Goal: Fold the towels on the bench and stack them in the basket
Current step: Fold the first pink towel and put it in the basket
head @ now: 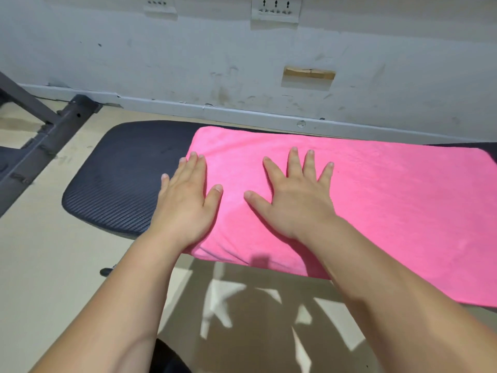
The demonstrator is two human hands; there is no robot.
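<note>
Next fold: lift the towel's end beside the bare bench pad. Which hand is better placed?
Left. The left hand lies flat on that edge of the pink towel; the right hand lies flat further in, well placed to pin it.

The towel (349,205) covers much of the bench (121,179) and runs off the right edge; the metal frame (40,146) left of the bench is cut off.
</note>
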